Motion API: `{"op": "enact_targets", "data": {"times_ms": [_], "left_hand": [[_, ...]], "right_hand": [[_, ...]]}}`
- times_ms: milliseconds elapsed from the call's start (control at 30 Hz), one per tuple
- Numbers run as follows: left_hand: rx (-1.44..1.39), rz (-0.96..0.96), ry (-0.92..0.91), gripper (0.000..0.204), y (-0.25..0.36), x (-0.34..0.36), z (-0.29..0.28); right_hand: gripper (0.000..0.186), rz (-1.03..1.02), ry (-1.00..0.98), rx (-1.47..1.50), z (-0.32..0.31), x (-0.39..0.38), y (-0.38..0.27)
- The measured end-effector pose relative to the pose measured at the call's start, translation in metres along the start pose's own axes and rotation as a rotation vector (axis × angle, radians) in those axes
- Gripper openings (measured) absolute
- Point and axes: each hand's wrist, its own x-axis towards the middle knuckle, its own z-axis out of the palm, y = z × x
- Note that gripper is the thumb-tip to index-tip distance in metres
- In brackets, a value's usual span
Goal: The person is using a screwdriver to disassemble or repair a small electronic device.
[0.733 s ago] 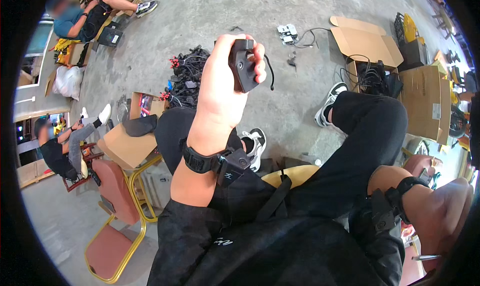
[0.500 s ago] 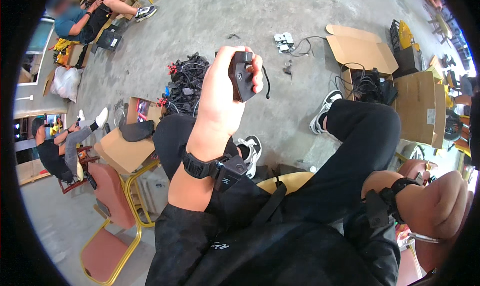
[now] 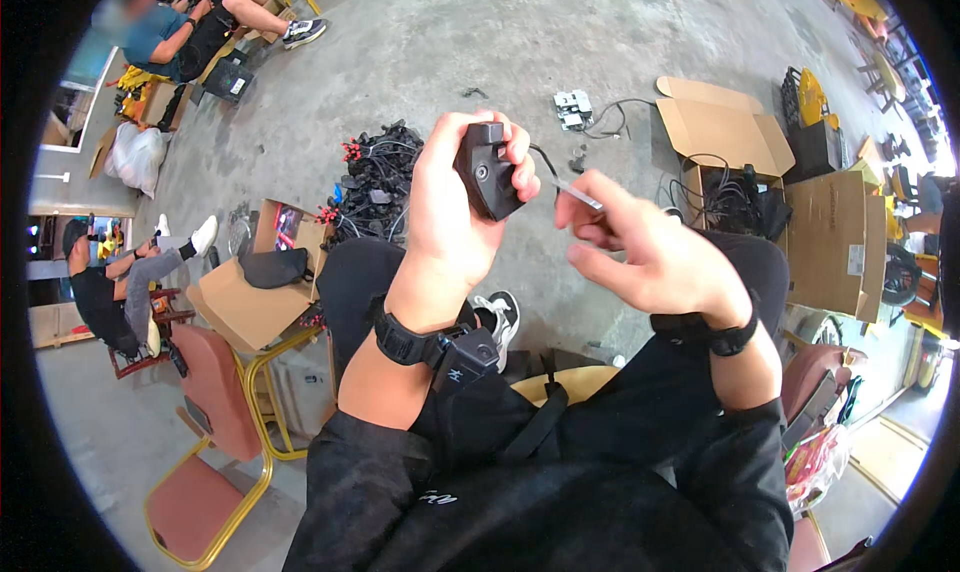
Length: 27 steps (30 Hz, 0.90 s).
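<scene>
My left hand [image 3: 448, 204] is raised in the middle, fingers wrapped round a small black device [image 3: 488, 180] with a round fitting on its face and a short black cable [image 3: 545, 159]. Just to its right, my right hand [image 3: 645, 252] holds a slim silver tool [image 3: 582, 195], whose exact kind I cannot make out; its tip is near the cable, contact unclear. Black strapped modules [image 3: 462, 357] sit on both my forearms, above my legs.
A pile of black gear [image 3: 375, 187], a metal part [image 3: 573, 107] and open cardboard boxes [image 3: 720, 122] lie on the concrete floor [image 3: 470, 47]. A padded chair [image 3: 210, 492] stands at lower left. Two seated people [image 3: 160, 42] [image 3: 105, 297] are on the left.
My right hand has swung from the lower right edge up beside my left hand, bringing the silver tool with it. My left hand and the device have moved slightly down in view.
</scene>
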Motion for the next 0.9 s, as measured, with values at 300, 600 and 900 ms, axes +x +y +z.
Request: {"op": "enact_targets", "data": {"times_ms": [300, 600, 900], "left_hand": [[0.064, 0.125, 0.025, 0.024, -0.014, 0.004, 0.008], [0.037, 0.098, -0.020, 0.027, -0.019, 0.003, 0.011], [0.408, 0.270, 0.089, 0.020, -0.025, 0.002, 0.005]], "right_hand": [[0.022, -0.363, 0.068, -0.139, 0.004, 0.009, 0.021], [0.024, -0.289, 0.104, 0.063, 0.011, 0.008, 0.023], [0.036, -0.079, 0.054, 0.349, 0.018, 0.006, 0.024]]}}
